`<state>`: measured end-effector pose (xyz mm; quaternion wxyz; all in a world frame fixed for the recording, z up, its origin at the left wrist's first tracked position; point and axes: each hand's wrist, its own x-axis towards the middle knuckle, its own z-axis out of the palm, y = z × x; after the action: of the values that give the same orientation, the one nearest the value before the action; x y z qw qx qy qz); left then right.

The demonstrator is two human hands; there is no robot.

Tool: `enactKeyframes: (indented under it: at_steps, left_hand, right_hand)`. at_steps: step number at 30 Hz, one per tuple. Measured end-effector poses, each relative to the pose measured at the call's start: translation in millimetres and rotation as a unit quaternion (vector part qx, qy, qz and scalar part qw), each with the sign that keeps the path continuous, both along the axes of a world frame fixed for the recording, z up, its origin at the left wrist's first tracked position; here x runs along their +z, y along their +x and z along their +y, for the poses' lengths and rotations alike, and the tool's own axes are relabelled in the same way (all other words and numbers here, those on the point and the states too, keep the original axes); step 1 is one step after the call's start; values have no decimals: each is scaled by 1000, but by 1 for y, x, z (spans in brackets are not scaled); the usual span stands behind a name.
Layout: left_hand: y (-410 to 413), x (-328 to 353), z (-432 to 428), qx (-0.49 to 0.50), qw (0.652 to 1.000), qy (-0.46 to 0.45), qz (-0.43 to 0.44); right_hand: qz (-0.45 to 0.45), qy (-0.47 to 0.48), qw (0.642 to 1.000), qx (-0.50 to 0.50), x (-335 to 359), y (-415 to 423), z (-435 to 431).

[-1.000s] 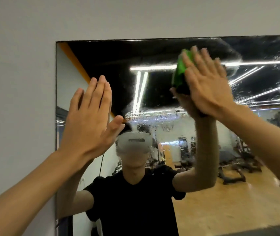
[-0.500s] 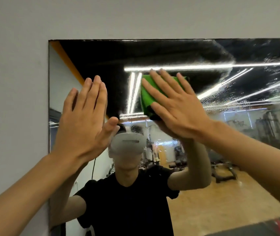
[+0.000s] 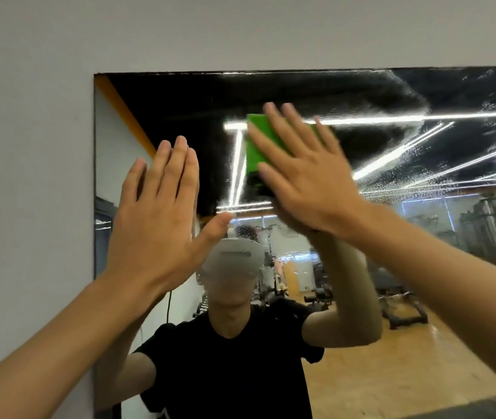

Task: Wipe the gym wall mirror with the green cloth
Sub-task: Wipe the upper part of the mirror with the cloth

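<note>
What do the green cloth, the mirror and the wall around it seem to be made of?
Green cloth: probably soft fabric, perhaps microfibre, matte; folded flat, no shine. Mirror: glossy silvered glass; it gives sharp reflections, with droplets on its right part. Wall: seemingly painted plaster, matte pale grey, no glare.

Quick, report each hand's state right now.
Left hand: open, fingers straight, holding nothing.
Right hand: open, straight fingers pressing the green cloth against the mirror.
</note>
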<state>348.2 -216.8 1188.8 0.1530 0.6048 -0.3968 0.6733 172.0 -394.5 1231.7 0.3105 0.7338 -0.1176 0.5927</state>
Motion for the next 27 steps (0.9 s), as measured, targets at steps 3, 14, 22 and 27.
enactKeyframes:
  at_steps: [3, 14, 22, 27]
  left_hand:
    - [-4, 0, -1, -3, 1000, -3, 0]
    - [-1, -1, -1, 16, 1000, -5, 2]
    - [-2, -1, -4, 14, 1000, -12, 3]
    - [-3, -1, -5, 9, 1000, -12, 0]
  right_hand:
    - [-67, 99, 993, -11, 12, -41, -43]
    - [-1, 26, 1000, -2, 40, 37, 48]
    - [-64, 110, 992, -6, 58, -32, -29]
    - [-130, 176, 976, 6, 87, 2, 11]
